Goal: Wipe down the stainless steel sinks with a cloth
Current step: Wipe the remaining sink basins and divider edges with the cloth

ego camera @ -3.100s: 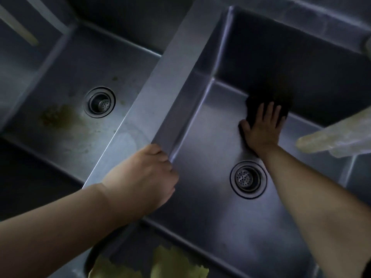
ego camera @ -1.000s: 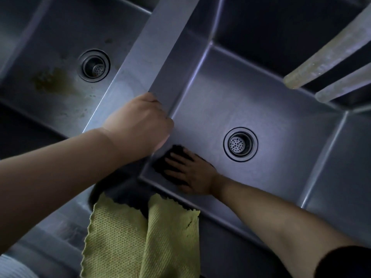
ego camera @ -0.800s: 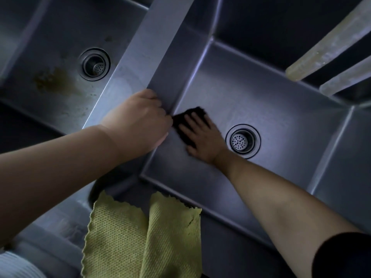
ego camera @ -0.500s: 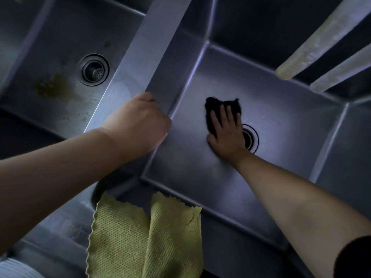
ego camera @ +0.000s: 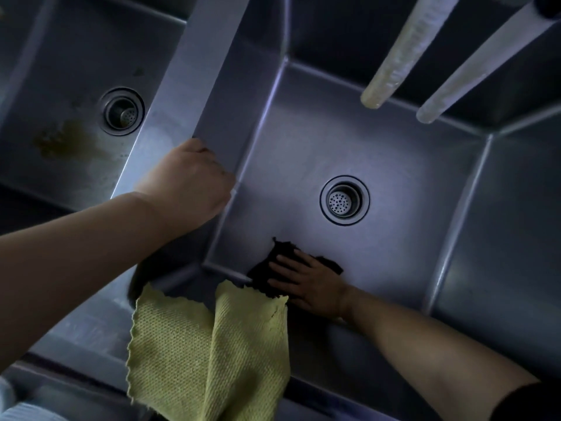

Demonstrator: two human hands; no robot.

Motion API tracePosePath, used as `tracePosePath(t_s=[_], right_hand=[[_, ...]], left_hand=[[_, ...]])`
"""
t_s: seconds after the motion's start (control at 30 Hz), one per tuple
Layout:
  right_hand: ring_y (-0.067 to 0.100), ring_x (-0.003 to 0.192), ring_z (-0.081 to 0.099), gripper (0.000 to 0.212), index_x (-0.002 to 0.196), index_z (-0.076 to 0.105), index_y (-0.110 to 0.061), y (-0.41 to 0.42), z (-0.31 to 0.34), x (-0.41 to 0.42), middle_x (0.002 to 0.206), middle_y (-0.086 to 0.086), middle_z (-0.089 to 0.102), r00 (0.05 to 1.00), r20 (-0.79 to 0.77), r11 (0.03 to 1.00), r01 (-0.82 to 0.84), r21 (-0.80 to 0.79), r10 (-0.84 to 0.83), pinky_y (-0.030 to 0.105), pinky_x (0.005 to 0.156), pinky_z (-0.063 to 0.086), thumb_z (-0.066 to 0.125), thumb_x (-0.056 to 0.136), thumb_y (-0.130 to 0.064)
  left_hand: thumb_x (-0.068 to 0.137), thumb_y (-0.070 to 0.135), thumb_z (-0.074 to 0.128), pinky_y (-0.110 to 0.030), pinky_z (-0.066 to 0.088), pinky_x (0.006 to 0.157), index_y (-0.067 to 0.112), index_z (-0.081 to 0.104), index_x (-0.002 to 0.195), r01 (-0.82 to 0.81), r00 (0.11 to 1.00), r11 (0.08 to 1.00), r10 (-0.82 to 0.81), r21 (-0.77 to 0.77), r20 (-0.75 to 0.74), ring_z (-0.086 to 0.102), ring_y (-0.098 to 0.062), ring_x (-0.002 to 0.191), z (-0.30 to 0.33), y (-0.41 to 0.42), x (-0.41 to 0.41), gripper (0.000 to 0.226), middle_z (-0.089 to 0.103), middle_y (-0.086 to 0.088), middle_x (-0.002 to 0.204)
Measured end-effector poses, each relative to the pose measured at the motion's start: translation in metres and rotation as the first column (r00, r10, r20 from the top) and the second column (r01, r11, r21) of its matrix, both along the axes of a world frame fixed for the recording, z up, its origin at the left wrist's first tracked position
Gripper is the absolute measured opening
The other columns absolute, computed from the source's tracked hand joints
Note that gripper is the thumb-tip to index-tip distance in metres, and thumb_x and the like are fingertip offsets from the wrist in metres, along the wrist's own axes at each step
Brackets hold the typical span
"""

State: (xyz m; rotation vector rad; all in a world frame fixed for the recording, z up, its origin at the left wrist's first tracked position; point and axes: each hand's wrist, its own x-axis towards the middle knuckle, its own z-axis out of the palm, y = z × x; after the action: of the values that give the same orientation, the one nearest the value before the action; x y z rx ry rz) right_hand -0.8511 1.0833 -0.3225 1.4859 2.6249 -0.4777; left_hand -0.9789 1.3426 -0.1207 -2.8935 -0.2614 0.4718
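Two stainless steel sinks lie below me. In the right sink (ego camera: pixel 425 183), my right hand (ego camera: pixel 309 284) presses a dark cloth (ego camera: pixel 267 275) flat on the basin floor near the front wall, fingers straight and pointing left. The drain (ego camera: pixel 344 200) lies beyond the hand. My left hand (ego camera: pixel 188 183) grips the front end of the divider (ego camera: pixel 197 71) between the basins, fingers curled over its edge. The left sink (ego camera: pixel 45 86) has a brownish stain (ego camera: pixel 60 141) beside its drain (ego camera: pixel 123 112).
A yellow-green cloth (ego camera: pixel 206 354) hangs over the front rim of the sinks, just left of my right hand. Two pale spouts (ego camera: pixel 403 53) (ego camera: pixel 473 68) reach over the right basin from the upper right.
My right hand has slid the dark cloth from beside the drain back to the basin's front edge. My left hand has stayed on the divider.
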Motion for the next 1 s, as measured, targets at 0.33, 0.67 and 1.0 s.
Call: tracePosePath(t_s=[0.33, 0.67, 1.0], right_hand=[[0.036, 0.145, 0.003, 0.077, 0.15, 0.018, -0.011, -0.037, 0.008, 0.082, 0.157, 0.021, 0.01, 0.233, 0.287, 0.237, 0.971, -0.022, -0.929, 0.051, 0.114, -0.011, 0.031, 0.088, -0.055], [0.038, 0.137, 0.032, 0.067, 0.141, 0.043, -0.019, 0.02, 0.008, -0.016, 0.148, 0.016, 0.037, 0.849, 0.056, 0.848, 0.528, -0.058, -0.525, 0.066, 0.105, 0.022, 0.062, 0.083, -0.045], [0.037, 0.129, 0.045, 0.064, 0.133, 0.053, -0.019, -0.07, 0.017, 0.054, 0.14, 0.012, 0.049, 0.865, 0.203, 0.878, 0.477, -0.047, -0.459, 0.061, 0.109, 0.021, 0.062, 0.079, -0.052]], left_hand=[[0.076, 0.016, 0.063, -0.035, 0.045, 0.073, 0.013, 0.062, 0.061, 0.019, 0.999, 1.0, -0.019, -0.007, 0.03, 0.062, -0.029, 0.062, -0.004, 0.002, -0.001, 0.016, 0.064, -0.011, 0.058], [0.069, 0.012, 0.072, -0.034, 0.043, 0.07, 0.011, 0.062, 0.059, 0.012, 1.0, 0.999, -0.012, -0.039, 0.006, 0.061, -0.029, 0.059, -0.002, 0.003, 0.001, 0.014, 0.063, -0.011, 0.056], [0.07, 0.014, 0.055, -0.039, 0.043, 0.068, 0.01, 0.059, 0.06, 0.061, 0.998, 0.997, -0.06, -0.04, 0.025, 0.061, -0.032, 0.057, 0.001, 0.001, 0.002, 0.012, 0.062, -0.016, 0.055]])
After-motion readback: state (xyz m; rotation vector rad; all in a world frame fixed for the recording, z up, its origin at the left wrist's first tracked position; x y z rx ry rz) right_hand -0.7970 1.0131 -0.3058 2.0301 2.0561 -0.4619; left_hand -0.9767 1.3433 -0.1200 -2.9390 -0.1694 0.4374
